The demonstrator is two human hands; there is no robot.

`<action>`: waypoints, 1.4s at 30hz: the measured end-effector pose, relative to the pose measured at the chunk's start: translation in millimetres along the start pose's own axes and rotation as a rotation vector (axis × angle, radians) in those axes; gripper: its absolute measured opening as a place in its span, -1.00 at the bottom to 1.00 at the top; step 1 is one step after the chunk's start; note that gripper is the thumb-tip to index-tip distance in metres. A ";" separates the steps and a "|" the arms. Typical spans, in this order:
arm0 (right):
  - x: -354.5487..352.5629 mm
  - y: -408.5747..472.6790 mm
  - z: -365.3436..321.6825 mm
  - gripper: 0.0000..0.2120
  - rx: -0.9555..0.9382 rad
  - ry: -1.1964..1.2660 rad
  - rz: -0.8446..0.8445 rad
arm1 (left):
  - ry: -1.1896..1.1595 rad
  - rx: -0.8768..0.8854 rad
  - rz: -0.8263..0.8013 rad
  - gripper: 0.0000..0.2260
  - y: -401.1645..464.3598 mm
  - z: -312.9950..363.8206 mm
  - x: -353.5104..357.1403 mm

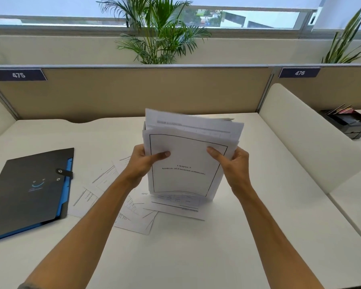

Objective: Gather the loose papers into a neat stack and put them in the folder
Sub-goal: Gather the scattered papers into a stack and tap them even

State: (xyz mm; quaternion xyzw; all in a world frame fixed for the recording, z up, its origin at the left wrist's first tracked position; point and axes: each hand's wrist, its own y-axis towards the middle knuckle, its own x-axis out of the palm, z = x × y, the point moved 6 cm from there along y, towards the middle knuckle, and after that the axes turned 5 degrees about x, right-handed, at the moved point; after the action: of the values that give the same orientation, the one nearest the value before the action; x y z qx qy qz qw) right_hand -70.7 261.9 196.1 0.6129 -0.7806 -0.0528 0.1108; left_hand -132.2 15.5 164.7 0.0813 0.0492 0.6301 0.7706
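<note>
While the stack [186, 163] stands upright on its short edge at mid-desk, both hands grip it by the long sides: the left hand [143, 163] clamps the left edge with its thumb across the front sheet, and the right hand [231, 163] clamps the right edge the same way. The long axis runs vertically, tilted slightly away from the person. The upper edges are not flush; several sheets fan out at the top right. The lower edge rests on, or just above, the loose sheets [133, 207] lying flat on the desk [217, 247]; contact cannot be confirmed.

The folder [29, 190] lies closed to the left of the stack, well apart from it, with its strap [65, 173] snapped on the side facing the stack. The left hand is the nearer one to it. The remaining loose sheets lie between folder and stack, partly beneath the left forearm.

Judgement: squaring is in progress and gathering is incomplete. Clear desk surface extends toward the person and to the right. A divider [300, 132] bounds the right side, a partition [133, 90] the far side. The folder must be unfastened before insertion, which requires one hand to release the stack.
</note>
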 end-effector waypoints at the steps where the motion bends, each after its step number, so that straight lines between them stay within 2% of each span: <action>1: -0.9 0.3 0.5 -0.83 0.008 -0.002 0.005 | 0.003 -0.002 -0.002 -0.71 0.0 -0.2 0.4; 8: 1.2 1.8 -3.5 -0.96 -0.006 -0.033 -0.003 | 0.048 0.038 0.025 -0.83 6.7 6.0 4.4; 13: 2.2 -1.2 32.4 -0.88 0.131 -0.093 -0.052 | 0.077 -0.061 0.013 -0.78 5.6 -19.2 6.5; 16: 0.1 -6.0 47.3 -0.90 0.173 -0.091 -0.020 | 0.078 -0.139 0.000 -0.74 1.4 -34.2 10.4; 22: -5.4 -6.3 44.2 -0.93 0.126 -0.013 0.059 | 0.032 -0.123 0.031 -0.86 3.9 -32.7 15.1; 28: -6.5 -21.4 88.6 -0.83 0.263 -0.090 -0.009 | 0.073 -0.232 -0.025 -0.66 -11.6 -70.1 18.8; 35: -11.4 -26.4 116.0 -0.92 0.285 -0.158 0.068 | 0.056 -0.327 0.088 -0.68 -12.4 -86.9 18.3; 39: -17.8 -18.9 109.0 -0.88 0.204 -0.198 0.184 | 0.042 -0.312 0.126 -0.78 -6.3 -82.1 18.1; 42: -23.9 -14.3 110.1 -0.94 0.200 -0.244 0.219 | 0.052 -0.314 0.141 -0.86 -4.9 -83.1 15.5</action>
State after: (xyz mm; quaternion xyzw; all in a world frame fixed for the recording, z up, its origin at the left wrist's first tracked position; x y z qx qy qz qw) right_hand -78.0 275.7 83.6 0.5212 -0.8516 -0.0366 -0.0409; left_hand -139.2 35.0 82.6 -0.0529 -0.0357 0.6844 0.7263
